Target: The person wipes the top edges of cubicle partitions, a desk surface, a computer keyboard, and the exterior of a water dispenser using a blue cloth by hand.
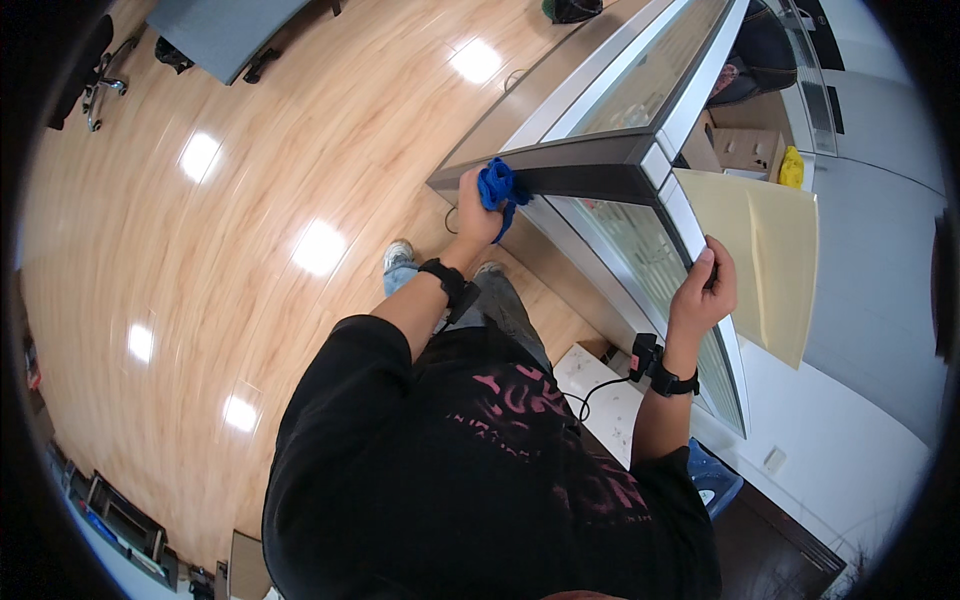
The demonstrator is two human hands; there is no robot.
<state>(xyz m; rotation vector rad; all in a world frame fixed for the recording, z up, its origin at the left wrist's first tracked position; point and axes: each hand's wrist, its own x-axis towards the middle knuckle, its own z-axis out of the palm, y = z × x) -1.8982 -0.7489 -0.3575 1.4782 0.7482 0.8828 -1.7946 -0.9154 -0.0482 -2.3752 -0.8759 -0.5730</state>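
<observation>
My left hand (480, 214) is closed around a bunched blue cloth (497, 185). The cloth touches the dark end post (585, 180) of a glazed office partition, low on the post. Higher up, my right hand (703, 292) grips the white top rail (684, 221) of the partition, thumb on the near side and fingers over the edge. Below that rail, a glass panel (630, 240) with blinds behind it faces me. A second glass panel (645, 90) runs off at an angle from the same post.
A pale yellow board (772, 262) stands behind the partition, near a drawer cabinet (742, 150) and a black chair (757, 60). A white marbled surface (592, 382) and a blue bin (712, 480) are at my right. A grey table (225, 34) stands across the wood floor (247, 180).
</observation>
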